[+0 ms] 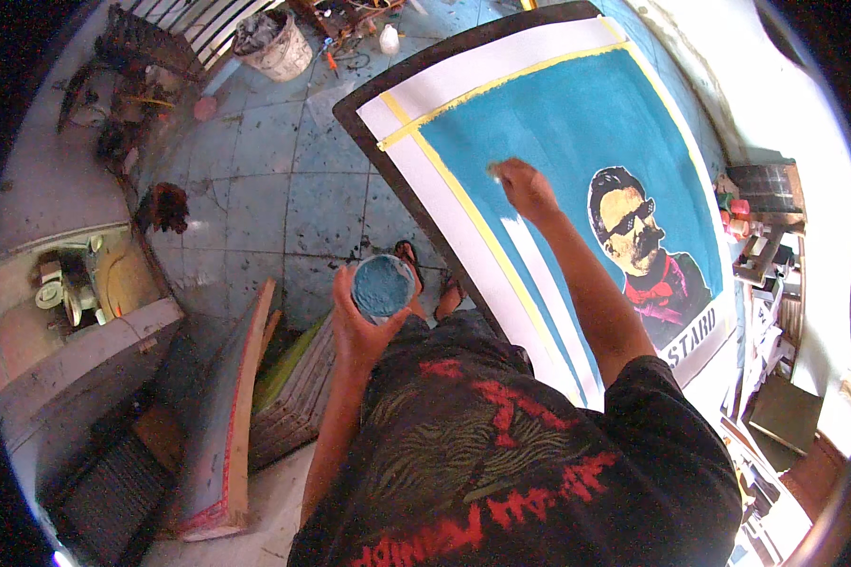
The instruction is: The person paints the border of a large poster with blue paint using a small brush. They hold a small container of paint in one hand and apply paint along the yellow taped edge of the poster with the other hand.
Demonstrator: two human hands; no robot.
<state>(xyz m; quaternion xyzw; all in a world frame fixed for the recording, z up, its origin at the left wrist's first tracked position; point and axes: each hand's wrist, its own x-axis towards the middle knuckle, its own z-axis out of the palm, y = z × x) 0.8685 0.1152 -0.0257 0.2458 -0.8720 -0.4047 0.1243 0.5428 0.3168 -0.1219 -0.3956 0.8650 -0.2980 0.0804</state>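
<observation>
Head camera, looking down: nearest me, at 6 o'clock, is the wearer's dark shirt (pixel 482 454) with red print. Just left of centre, toward 9 o'clock, I see the left hand (pixel 349 317) curled round a cup (pixel 410 276) of blue paint (pixel 382 286). At 1 o'clock the right hand (pixel 527 189) is bunched, fingers pinching a small brush (pixel 494 170) over the blue of a painting (pixel 558 113); I cannot tell whether the bristles touch. That painting spreads from 12 to 4 o'clock on a dark board (pixel 369 142), with yellow edging (pixel 395 108), a white strip (pixel 537 274) beside the right forearm, and a figure (pixel 667 288) in dark glasses toward 3. Farther off, blue floor tiles (pixel 331 208) reach a bucket (pixel 291 59) at 11 o'clock and a white bottle (pixel 390 40) near 12.
</observation>
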